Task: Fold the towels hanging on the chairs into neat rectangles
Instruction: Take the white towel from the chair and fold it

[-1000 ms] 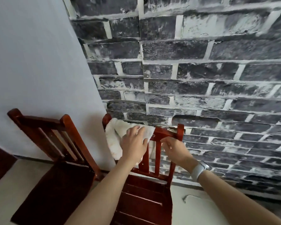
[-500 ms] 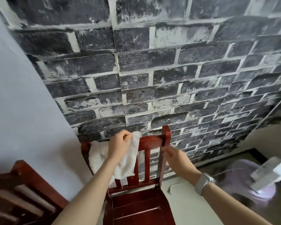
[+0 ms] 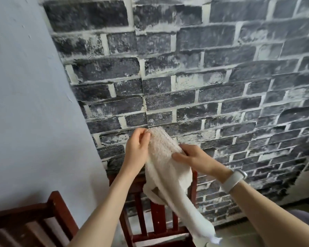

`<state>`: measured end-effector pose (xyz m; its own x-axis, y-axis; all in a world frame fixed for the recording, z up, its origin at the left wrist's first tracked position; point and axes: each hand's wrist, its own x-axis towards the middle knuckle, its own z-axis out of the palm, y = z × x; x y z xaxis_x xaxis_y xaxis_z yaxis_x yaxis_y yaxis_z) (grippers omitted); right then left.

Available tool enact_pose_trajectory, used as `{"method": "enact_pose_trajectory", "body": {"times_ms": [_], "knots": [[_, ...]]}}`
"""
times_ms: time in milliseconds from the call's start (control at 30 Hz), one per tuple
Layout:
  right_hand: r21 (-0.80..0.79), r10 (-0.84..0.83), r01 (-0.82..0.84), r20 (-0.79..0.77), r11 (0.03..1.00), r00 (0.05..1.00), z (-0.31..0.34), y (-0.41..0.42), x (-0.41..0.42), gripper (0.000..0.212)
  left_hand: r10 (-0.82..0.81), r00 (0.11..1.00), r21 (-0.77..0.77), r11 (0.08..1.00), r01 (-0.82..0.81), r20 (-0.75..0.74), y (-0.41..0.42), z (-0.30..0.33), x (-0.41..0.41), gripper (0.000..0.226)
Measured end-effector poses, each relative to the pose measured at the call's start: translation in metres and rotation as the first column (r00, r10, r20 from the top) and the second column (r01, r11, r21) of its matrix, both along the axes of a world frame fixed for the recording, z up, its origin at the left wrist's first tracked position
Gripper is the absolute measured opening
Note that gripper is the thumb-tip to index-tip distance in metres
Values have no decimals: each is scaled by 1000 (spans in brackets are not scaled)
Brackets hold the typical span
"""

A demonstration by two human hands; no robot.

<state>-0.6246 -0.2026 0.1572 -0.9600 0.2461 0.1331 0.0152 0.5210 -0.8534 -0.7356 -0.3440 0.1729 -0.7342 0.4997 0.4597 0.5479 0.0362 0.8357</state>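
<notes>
Rising behind two red wooden chairs [image 3: 150,211], a dark brick-pattern wall [image 3: 203,77] backs both hands' fingers [image 3: 143,138] pinching a white towel [image 3: 168,172].

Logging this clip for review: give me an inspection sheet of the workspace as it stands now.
Surface: no table in view; pale floor at the bottom.
Job's things: white towel lifted clear of the chair back, unfolded, one end trailing down to the right.
Clutter: second wooden chair at lower left, no towel seen on it.
Hands: left hand pinches the towel's top edge; right hand grips it lower to the right; white watch on the right wrist.
Cables: nothing seen.
Surroundings: dark brick-pattern wall behind, plain pale wall at left.
</notes>
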Motion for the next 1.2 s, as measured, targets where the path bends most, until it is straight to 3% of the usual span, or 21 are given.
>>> {"method": "enact_pose_trajectory", "body": {"times_ms": [100,200,300,400,533,567,633,733,833,933,1000,1067,1167,1200], "knots": [[21,-118,124,-197,992,973,34,13,11,31,16,1000,60,998,-16,-7,2,12,11,8],[66,-162,195,-339,978,927,57,24,20,28,-133,990,136,981,137,-34,2,35,24,24],[162,-41,79,-225,984,974,71,35,35,25,-314,946,-14,949,314,-85,1,50,31,42],[193,30,-12,-92,981,995,75,42,49,25,-362,927,-173,924,341,-102,7,54,41,16],[216,-200,213,-80,953,977,33,54,55,14,-253,938,-218,955,203,-235,27,54,60,28],[189,-302,320,-118,929,946,17,55,56,20,-246,933,-235,954,186,-261,36,54,65,27],[37,-457,478,-237,877,857,-6,52,65,12,-221,940,-274,950,149,-258,57,53,72,24],[-102,-454,445,-316,890,833,-26,37,83,17,-86,979,-307,951,25,-185,88,53,75,27],[-19,-349,356,-253,934,903,-40,26,91,4,-38,992,-209,976,62,119,109,55,79,21],[-5,-334,334,-69,942,940,-53,21,83,66,-61,919,-68,993,95,391,123,61,85,13],[-83,-359,356,-20,931,933,-59,16,71,90,-118,836,64,993,100,536,127,66,88,10],[-124,-458,452,-28,883,888,-62,14,58,67,-171,784,162,983,91,597,128,71,89,10],[16,-603,604,-46,797,797,-52,28,54,7,-94,837,169,986,2,539,117,74,78,11],[67,-618,623,-87,779,781,-48,36,57,14,-31,862,149,987,-52,507,111,72,71,9]]}}
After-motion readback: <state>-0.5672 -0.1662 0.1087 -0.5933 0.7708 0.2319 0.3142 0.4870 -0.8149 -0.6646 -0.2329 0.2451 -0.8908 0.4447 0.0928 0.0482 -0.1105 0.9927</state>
